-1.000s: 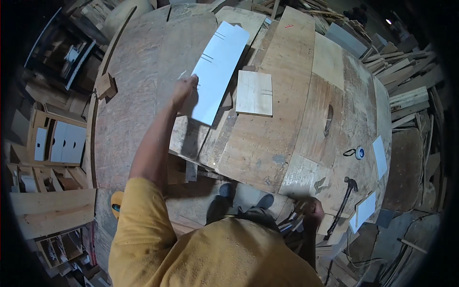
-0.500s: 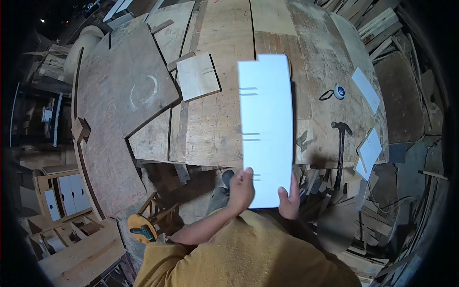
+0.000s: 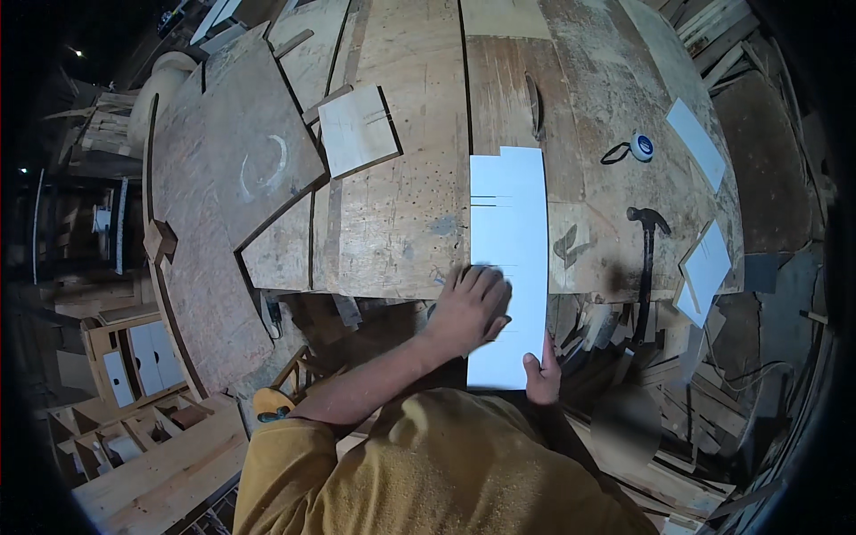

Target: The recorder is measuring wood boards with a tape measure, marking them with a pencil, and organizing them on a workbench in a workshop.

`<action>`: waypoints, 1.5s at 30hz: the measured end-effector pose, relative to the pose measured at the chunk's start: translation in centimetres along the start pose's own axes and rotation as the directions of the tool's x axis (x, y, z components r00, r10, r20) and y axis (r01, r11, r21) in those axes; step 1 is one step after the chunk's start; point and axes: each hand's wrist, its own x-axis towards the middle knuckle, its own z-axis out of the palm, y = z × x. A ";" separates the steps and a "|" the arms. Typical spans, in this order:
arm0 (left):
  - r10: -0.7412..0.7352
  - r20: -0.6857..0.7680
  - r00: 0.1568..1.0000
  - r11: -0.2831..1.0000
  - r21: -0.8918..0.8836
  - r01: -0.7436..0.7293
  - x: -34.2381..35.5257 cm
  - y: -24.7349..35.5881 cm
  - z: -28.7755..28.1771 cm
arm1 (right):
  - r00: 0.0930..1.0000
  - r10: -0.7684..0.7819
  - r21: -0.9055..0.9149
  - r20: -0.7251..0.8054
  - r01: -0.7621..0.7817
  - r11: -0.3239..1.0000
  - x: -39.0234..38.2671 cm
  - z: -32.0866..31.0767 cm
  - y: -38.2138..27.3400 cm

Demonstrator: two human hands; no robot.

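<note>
A long white board [image 3: 508, 214] with dark slots along its left side and a step at its far end extends out over the front edge of the wooden workbench [image 3: 397, 232]. My left hand [image 3: 468, 308] rests palm-down across the board's near half, fingers slightly bent and apart, not wrapped round it. Lower on the right side, my right hand [image 3: 541, 374] grips the near part of the board, thumb on top and fingers along the edge.
On the bench are a light square panel [image 3: 357, 129], a claw hammer [image 3: 646, 267], a tape measure [image 3: 640, 147] and two smaller white panels [image 3: 695, 143] [image 3: 704, 272]. A yellow stool [image 3: 267, 401] stands below left. Scrap wood and white-doored cabinets [image 3: 143, 352] surround the bench.
The board has swung upright from a slant at the left, then moved slightly toward me. My left hand has left its near edge and lies higher on top; my right hand has come up and grips it.
</note>
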 end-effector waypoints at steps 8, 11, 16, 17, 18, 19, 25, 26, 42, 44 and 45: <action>-0.027 0.120 0.992 0.963 0.268 -0.006 4.3 -1.8 0.0 | 0.996 0.087 -0.083 0.027 -0.085 0.993 2.5 -0.5 -1.4; -0.044 0.168 0.985 0.954 0.300 -0.009 4.8 -2.1 -0.2 | 0.995 0.097 -0.073 0.035 -0.094 0.993 3.3 -0.3 -1.4; -0.034 0.152 0.988 0.957 0.290 -0.012 6.0 -2.9 -0.4 | 1.000 0.024 0.008 0.007 -0.024 1.000 4.7 0.1 -1.3; -0.031 0.145 0.989 0.956 0.293 -0.014 6.3 -3.1 -0.5 | 0.999 0.048 0.008 0.016 -0.048 0.999 5.0 0.1 -1.4; -0.024 0.133 0.991 0.955 0.295 -0.017 6.6 -3.3 -0.6 | 1.000 0.024 0.007 0.016 -0.024 1.000 5.3 0.1 -1.5; -0.025 0.140 0.990 0.954 0.298 -0.018 6.9 -3.4 -0.7 | 0.997 0.071 0.010 0.022 -0.071 0.997 5.7 0.1 -1.6; -0.065 0.203 0.977 0.932 0.362 -0.013 8.7 -4.4 -1.3 | 0.995 0.089 -0.047 0.039 -0.087 0.995 7.5 -0.3 -2.6; -0.064 0.204 0.977 0.933 0.361 -0.015 8.7 -4.4 -1.3 | 0.993 0.084 -0.146 0.086 -0.071 0.987 7.4 -0.7 -2.8; -0.062 0.165 0.984 0.938 0.347 0.001 11.1 -6.1 -2.5 | 0.831 -0.230 -0.751 0.507 0.556 0.355 10.0 -5.0 -5.2; -0.069 0.185 0.980 0.941 0.338 0.002 11.7 -6.8 -2.8 | 0.837 -0.191 -0.756 0.514 0.546 0.361 10.7 -5.0 -5.5; -0.059 0.190 0.980 0.947 0.321 -0.005 12.1 -7.0 -2.9 | 0.836 -0.189 -0.755 0.516 0.548 0.360 11.1 -5.0 -5.6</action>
